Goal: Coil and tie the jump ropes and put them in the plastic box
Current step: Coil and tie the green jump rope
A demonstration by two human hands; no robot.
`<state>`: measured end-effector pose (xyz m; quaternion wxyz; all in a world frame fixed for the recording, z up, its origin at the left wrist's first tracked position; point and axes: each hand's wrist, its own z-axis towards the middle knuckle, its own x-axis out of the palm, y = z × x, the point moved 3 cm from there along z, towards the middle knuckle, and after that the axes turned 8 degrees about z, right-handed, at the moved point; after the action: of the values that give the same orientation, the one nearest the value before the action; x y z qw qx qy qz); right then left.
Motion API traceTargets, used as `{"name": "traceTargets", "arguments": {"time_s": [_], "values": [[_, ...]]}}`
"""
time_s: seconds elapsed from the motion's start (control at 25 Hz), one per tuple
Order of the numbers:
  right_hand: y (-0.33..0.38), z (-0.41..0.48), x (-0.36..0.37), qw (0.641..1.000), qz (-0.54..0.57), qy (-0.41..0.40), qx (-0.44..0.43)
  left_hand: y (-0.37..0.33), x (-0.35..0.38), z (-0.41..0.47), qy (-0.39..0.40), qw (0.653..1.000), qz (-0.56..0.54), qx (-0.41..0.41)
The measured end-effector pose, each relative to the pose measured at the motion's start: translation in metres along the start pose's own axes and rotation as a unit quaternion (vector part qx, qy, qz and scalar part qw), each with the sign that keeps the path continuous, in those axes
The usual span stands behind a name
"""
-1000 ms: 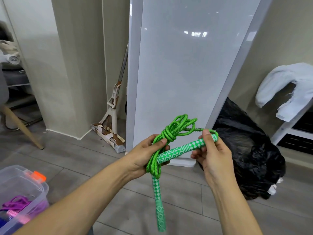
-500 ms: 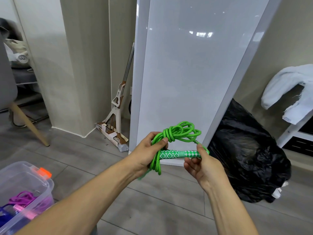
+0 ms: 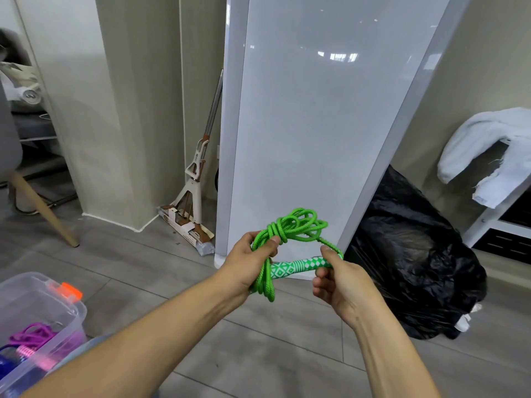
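While rope (image 3: pixel 290 225) is held, mop (image 3: pixel 193 179) leans beyond.

Tall glossy white panel (image 3: pixel 316 139) dead centre, clutter on both sides.
Just left of the panel a flat mop (image 3: pixel 195 179) stands in the corner, with a slanted wooden chair leg (image 3: pixel 43 208) further left. Right of the panel sits a bulging black bin bag (image 3: pixel 416 254), and beyond it a white cloth (image 3: pixel 482 145) drapes over a white shelf (image 3: pixel 488 216).

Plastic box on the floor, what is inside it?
Inside the clear plastic box lies a coiled purple jump rope with a pink handle, plus something dark blue. The frame edge cuts off the rest.
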<state>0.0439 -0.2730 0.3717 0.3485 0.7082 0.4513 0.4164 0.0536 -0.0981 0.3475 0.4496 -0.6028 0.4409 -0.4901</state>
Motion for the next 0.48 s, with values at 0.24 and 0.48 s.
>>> {"name": "traceTargets", "arguments": {"time_s": [0.24,0.48], "values": [[-0.004,0.000,0.005,0.998,0.038,0.011,0.043,-0.020,0.008,-0.011,0.181,0.965,-0.153,-0.116],[-0.014,-0.009,0.016,0.961,-0.195,0.196,-0.014,-0.014,0.009,-0.011,0.206,0.976,-0.063,-0.044]]}}
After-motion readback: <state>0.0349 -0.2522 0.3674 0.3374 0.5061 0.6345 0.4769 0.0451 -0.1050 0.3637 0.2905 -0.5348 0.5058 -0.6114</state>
